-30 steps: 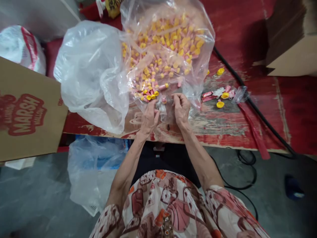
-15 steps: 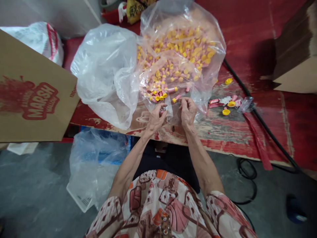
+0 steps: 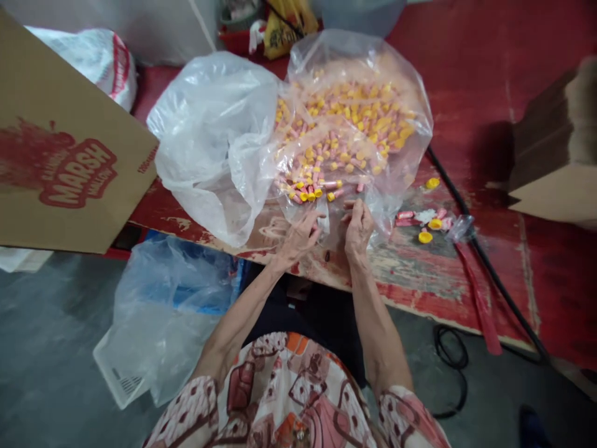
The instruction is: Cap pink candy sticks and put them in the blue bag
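My left hand (image 3: pixel 298 239) is at the table's front edge, its fingers curled in; whatever it holds is too small to make out. Beside it, my right hand (image 3: pixel 359 231) has its thumb and forefinger apart, with nothing visible between them. Just beyond both hands lies the open mouth of a clear plastic bag (image 3: pixel 413 81), full of small pink tubes with yellow caps (image 3: pixel 331 185). Several of these tubes lie near the bag's mouth, close to my fingertips. A second whitish plastic bag (image 3: pixel 209 124) stands left of it, looking nearly flat inside.
A printed cardboard box (image 3: pixel 69 155) is at the left, another brown box (image 3: pixel 555 174) at the right. Loose yellow caps (image 3: pixel 425 237) and pink pieces lie right of the hands, near a black cable (image 3: pixel 494 267). A blue crate (image 3: pixel 200 300) with plastic is below the table edge.
The view has shifted, so the scene sits differently in frame. Both hands have drawn back slightly from the tubes near the bag's mouth. The pink piece seen at my left fingers no longer shows clearly.
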`<state>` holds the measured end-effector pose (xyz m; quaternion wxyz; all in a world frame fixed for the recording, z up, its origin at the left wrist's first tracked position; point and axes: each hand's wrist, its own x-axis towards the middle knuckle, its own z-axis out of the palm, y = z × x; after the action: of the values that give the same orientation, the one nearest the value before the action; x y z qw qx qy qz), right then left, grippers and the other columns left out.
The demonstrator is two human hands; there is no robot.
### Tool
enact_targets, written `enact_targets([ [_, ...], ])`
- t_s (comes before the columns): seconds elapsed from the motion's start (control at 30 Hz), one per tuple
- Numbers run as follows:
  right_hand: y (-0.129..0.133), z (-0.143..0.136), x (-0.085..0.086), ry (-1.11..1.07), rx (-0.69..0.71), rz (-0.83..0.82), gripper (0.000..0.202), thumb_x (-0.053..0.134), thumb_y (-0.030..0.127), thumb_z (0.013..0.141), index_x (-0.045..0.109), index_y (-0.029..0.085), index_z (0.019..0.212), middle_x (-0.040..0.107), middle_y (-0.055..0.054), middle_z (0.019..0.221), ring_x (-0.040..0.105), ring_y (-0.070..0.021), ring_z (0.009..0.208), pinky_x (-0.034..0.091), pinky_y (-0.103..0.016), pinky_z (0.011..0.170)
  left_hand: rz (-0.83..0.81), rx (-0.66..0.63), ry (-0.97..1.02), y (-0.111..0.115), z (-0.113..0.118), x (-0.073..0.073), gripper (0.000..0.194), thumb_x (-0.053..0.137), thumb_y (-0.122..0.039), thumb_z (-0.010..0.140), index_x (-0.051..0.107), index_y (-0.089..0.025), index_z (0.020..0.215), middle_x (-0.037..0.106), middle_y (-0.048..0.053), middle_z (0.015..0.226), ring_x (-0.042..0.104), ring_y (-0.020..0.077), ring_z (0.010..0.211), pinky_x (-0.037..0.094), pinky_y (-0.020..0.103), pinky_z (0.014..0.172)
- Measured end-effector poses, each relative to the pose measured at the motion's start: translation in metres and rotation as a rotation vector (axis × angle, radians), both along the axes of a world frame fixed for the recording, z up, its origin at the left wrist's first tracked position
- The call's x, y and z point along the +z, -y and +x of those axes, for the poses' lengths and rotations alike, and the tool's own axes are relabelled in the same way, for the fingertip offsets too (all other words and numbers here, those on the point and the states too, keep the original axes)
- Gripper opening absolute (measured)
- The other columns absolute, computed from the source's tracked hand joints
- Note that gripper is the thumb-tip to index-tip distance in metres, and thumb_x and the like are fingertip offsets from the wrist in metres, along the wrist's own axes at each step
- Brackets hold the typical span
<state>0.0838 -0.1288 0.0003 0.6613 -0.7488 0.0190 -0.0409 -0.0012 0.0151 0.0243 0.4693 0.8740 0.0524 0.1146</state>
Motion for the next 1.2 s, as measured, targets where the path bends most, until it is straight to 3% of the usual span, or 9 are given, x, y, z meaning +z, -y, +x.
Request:
enact_targets([
  [0.2,0.000,-0.006,0.012,-0.077,0.002,-0.054,0.077,0.038,0.090,0.096,0.075,0.023,0.093,0.061,-0.001,0.068,0.060,-0.0233,0.069,0.047,-0.038,0.072,-0.019,0.110,0.043,0.011,-0.007,0.003,0.024,0.065,-0.027,0.097,0.076,-0.032,0.118,0.076,0.011,0.119,0.073,0.0358,0.119,0.057,0.055,0.116],
  [0.33,-0.003,-0.003,0.007,-0.069,-0.018,-0.041,0.077,0.037,0.092,0.094,0.073,0.024,0.093,0.065,-0.004,0.070,0.062,-0.0267,0.069,0.047,-0.041,0.070,-0.066,0.088,0.004,0.009,-0.009,0.007,0.025,0.069,-0.029,0.090,0.072,-0.030,0.115,0.075,0.007,0.100,0.075,0.0335,0.103,0.063,0.053,0.101],
  [0.43,-0.002,-0.003,0.009,-0.079,-0.026,-0.039,0.078,0.036,0.094,0.091,0.072,0.024,0.092,0.065,-0.004,0.069,0.063,-0.0280,0.069,0.047,-0.042,0.069,-0.262,0.192,-0.050,0.007,-0.014,0.017,0.024,0.077,-0.039,0.088,0.068,-0.031,0.109,0.072,0.001,0.087,0.074,0.0272,0.085,0.063,0.043,0.087],
  [0.53,-0.001,-0.005,0.013,-0.086,-0.009,-0.036,0.075,0.039,0.094,0.090,0.071,0.026,0.091,0.066,-0.005,0.070,0.063,-0.0284,0.068,0.047,-0.042,0.068,-0.489,0.263,-0.064,0.005,-0.017,0.024,0.040,0.086,-0.053,0.081,0.061,-0.026,0.097,0.072,0.000,0.087,0.072,0.0209,0.078,0.060,0.033,0.073],
  [0.67,0.000,-0.008,0.015,-0.069,-0.009,-0.048,0.071,0.041,0.091,0.092,0.072,0.027,0.092,0.069,-0.005,0.072,0.065,-0.0285,0.069,0.048,-0.043,0.071,-0.867,0.237,-0.159,0.003,-0.019,0.025,0.074,0.100,-0.069,0.058,0.050,-0.026,0.090,0.070,-0.001,0.080,0.071,0.0206,0.067,0.053,0.028,0.056],
  [0.77,0.000,-0.008,0.011,-0.034,-0.010,-0.064,0.076,0.038,0.091,0.092,0.072,0.024,0.092,0.068,-0.004,0.070,0.064,-0.0265,0.069,0.049,-0.042,0.075,-1.043,0.232,-0.142,0.004,-0.023,0.023,0.080,0.103,-0.069,0.052,0.047,-0.026,0.090,0.069,-0.001,0.078,0.071,0.0204,0.066,0.052,0.027,0.055],
  [0.87,-0.001,-0.006,0.007,-0.008,-0.014,-0.060,0.073,0.039,0.089,0.094,0.072,0.023,0.092,0.067,-0.002,0.069,0.064,-0.0245,0.068,0.050,-0.041,0.075,-0.993,0.291,-0.051,0.002,-0.024,0.022,0.073,0.102,-0.067,0.057,0.052,-0.024,0.090,0.072,0.000,0.083,0.067,0.0164,0.067,0.053,0.027,0.059],
  [1.07,0.001,-0.009,0.022,-0.030,-0.030,-0.093,0.069,0.042,0.086,0.089,0.070,0.023,0.089,0.063,-0.003,0.065,0.061,-0.0236,0.062,0.048,-0.039,0.068,-0.569,0.362,0.092,0.000,-0.021,0.024,0.028,0.085,-0.044,0.081,0.065,-0.025,0.085,0.072,0.003,0.087,0.068,0.0216,0.081,0.060,0.037,0.080],
  [1.2,0.005,-0.009,0.024,-0.032,-0.013,-0.168,0.064,0.034,0.081,0.091,0.066,0.025,0.092,0.064,-0.006,0.073,0.060,-0.0236,0.064,0.046,-0.041,0.067,-0.502,0.359,0.132,-0.005,-0.046,0.018,0.012,0.080,-0.031,0.089,0.069,-0.027,0.092,0.072,0.006,0.092,0.070,0.0261,0.086,0.060,0.042,0.083],
])
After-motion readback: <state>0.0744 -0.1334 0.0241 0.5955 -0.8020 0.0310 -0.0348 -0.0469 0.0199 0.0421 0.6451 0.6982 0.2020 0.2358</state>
